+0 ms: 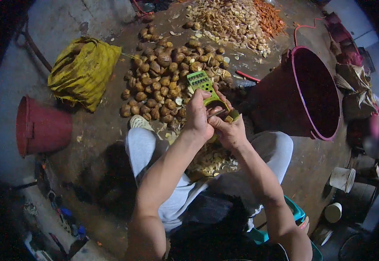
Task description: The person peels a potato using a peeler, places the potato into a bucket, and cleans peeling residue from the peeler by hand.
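My left hand (198, 114) is closed round the lower part of a green grater (201, 81), whose top points up and away from me. Close against it, my right hand (232, 130) is closed, its fingers pinching a small yellowish-brown piece (228, 118) at the grater's lower end. Exactly what the piece is cannot be made out. Just beyond my hands lies a heap of brown round tubers (156, 87) on the floor. Pale peelings or slices (211, 161) are piled between my legs, below the hands.
A large dark red tub (267, 104) tilts at the right. A yellow sack (83, 69) and a red bucket (46, 126) stand at the left. Pale pieces (228, 21) and orange pieces (270, 17) are heaped at the back. White containers (342, 179) lie at the lower right.
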The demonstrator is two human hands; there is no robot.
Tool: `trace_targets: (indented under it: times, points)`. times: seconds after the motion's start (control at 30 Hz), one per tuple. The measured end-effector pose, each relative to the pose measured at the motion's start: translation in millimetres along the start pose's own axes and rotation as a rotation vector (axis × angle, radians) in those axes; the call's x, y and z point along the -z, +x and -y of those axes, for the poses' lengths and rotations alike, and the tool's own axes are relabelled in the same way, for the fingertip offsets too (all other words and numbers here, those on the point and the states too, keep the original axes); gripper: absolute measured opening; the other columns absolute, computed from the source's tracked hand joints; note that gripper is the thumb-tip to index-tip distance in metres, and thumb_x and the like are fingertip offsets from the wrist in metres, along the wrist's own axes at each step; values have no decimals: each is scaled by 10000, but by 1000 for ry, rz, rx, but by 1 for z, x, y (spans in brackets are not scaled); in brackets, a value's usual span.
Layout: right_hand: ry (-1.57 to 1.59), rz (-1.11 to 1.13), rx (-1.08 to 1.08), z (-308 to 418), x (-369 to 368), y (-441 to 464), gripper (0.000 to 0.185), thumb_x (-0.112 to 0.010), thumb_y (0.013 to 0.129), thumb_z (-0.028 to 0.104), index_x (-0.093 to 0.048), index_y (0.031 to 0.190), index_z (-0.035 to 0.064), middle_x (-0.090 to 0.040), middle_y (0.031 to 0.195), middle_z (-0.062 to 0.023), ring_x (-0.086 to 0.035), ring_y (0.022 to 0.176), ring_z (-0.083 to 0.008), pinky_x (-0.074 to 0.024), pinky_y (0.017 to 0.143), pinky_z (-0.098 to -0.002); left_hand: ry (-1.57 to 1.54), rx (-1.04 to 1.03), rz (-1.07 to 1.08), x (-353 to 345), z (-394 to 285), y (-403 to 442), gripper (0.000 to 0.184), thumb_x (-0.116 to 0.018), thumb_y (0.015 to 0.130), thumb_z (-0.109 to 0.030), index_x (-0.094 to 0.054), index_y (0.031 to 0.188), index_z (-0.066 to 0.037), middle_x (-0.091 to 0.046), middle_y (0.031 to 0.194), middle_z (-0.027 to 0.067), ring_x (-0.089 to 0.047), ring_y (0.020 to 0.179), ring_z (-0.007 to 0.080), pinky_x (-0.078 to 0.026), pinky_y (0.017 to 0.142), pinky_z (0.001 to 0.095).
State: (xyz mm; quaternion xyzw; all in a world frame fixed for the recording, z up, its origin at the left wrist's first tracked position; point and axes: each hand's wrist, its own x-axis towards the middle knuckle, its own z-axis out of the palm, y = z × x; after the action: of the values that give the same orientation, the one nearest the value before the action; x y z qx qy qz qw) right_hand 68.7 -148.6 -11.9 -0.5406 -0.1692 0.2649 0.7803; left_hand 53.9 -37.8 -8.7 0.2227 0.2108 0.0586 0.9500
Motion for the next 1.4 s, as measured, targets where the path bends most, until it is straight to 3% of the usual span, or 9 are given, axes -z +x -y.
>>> trace_targets:
  times: [0.07,0.2,0.37,0.5,0.57,0.8,1.13,1.23,1.4]
  points:
    - [125,-33,-72,12,-9,-2,718,-766,776,24,-428,1409,36,-655,973,-16,-590,874,-91,-478,839,-239,-15,4,-25,3,3,0,316,-488,803,-266,-572,1022,-54,-601,784,92,-618,736,245,-544,702,373]
    - [12,14,-227,0,10,-6,419,-784,803,149,-621,1155,-11,-686,1038,-69,-611,935,-128,-488,875,-296,-78,3,-74,-8,-9,-12,285,-500,811,-269,-571,1005,-72,-620,812,111,-639,750,272,-562,710,410]
    - [94,-1,-174,-3,10,-6,220,-767,828,175,-633,921,27,-678,887,-28,-607,799,-104,-504,718,-275,-116,-9,-21,-4,-10,-12,279,-516,833,-290,-554,1018,-85,-635,844,133,-643,754,302,-568,707,439]
    - [127,43,-265,-3,19,-5,259,-702,893,288,-604,1002,75,-650,862,-5,-584,743,-91,-466,614,-244,-122,-147,28,5,-18,-6,278,-508,870,-305,-543,1009,-67,-631,851,137,-630,762,309,-549,738,459]
    - [518,-167,-395,11,9,-7,288,-590,962,368,-538,1114,129,-621,865,3,-558,701,-78,-417,553,-217,-182,-234,-14,10,-26,-3,262,-491,891,-305,-553,967,-62,-632,830,132,-624,772,304,-529,760,466]
    - [-223,152,-20,12,19,-3,232,-525,1005,234,-537,1122,34,-625,892,-28,-595,822,-85,-496,667,-259,-263,-99,4,24,-36,-5,239,-490,863,-309,-572,920,-92,-672,807,139,-651,763,327,-520,740,435]
    - [-561,75,60,9,18,6,193,-604,940,149,-641,1029,-19,-682,896,-58,-601,847,-115,-489,789,-301,-297,-152,-155,20,-19,0,209,-511,806,-274,-580,864,-85,-636,774,99,-624,747,310,-510,758,457]
    - [-344,-5,197,0,11,12,183,-618,925,147,-645,992,-21,-677,839,-70,-596,816,-106,-485,766,-295,-288,-162,-238,15,-20,-2,213,-506,807,-272,-581,866,-82,-629,762,92,-621,737,310,-510,760,453]
    - [-424,-8,71,5,15,11,172,-634,914,147,-637,949,-21,-672,826,-77,-591,800,-112,-482,751,-294,-237,-201,-221,16,-16,-2,237,-500,817,-285,-582,888,-75,-630,773,93,-624,719,316,-518,752,439]
